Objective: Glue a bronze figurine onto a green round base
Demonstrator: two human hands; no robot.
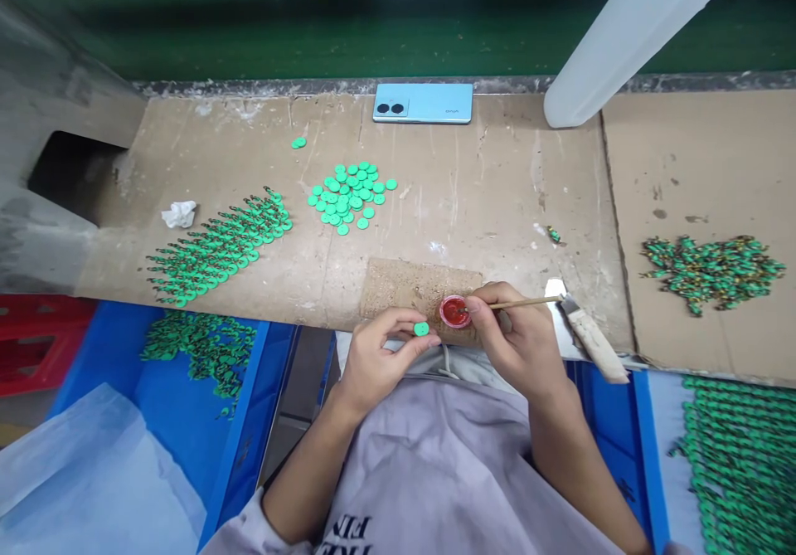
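Note:
My left hand pinches a small green disc between thumb and fingers at the near edge of the cardboard-covered bench. My right hand grips a thin wooden stick, its tip dipped into a small round cap of red paint that stands on a rough brown pad. The disc is held just left of the red cap.
A loose pile of green discs lies mid-bench, with rows of green pieces to its left and a heap of green-and-gold pieces at right. Also here: a blue phone, a white bottle, a brush, crumpled tissue, blue bins.

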